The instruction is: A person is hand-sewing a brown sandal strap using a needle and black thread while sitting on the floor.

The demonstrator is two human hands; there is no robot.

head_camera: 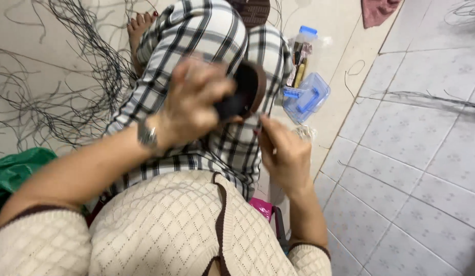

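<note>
Left hand, blurred, grips a dark round piece at frame center over plaid-trousered legs. Right hand pinches something thin. Blue-lidded plastic box upper right.

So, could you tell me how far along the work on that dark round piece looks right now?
Done: many cut dark strands lie spread on the floor. In hand: the left hand grips the dark round piece over the lap, while the right hand pinches something thin beside it. What remains cannot be judged; the piece is blurred.
</note>
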